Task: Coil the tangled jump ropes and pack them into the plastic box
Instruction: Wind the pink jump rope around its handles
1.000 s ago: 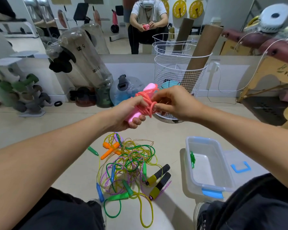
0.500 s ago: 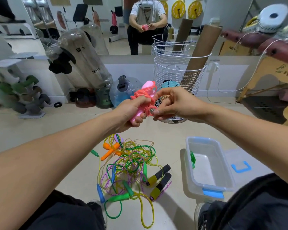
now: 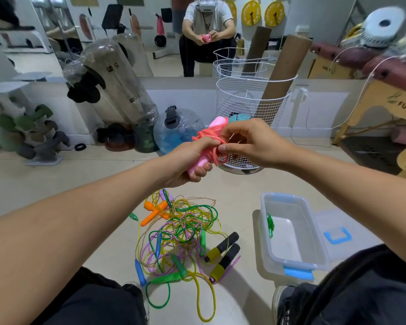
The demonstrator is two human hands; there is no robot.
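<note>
A pink jump rope (image 3: 210,137) with pale pink handles is held up in front of me, its cord wound around the handles. My left hand (image 3: 188,160) grips the handles from below. My right hand (image 3: 246,141) pinches the pink cord at the bundle's right side. On the floor below lies a tangle of jump ropes (image 3: 183,233) in green, yellow, purple and orange, with black-and-yellow handles at its right. The clear plastic box (image 3: 314,242) with blue latches stands open to the right; a small green piece lies inside it.
The box's lid (image 3: 338,228) lies beside it on the right. A white wire basket (image 3: 251,106) holding cardboard tubes stands behind my hands. Water jugs and dumbbells line the wall at left, a wooden table stands at right, and my knees frame the bottom.
My hands and the pink bundle have shifted slightly. My right fingers have moved along the cord to the bundle's right side. The floor tangle and box are unchanged.
</note>
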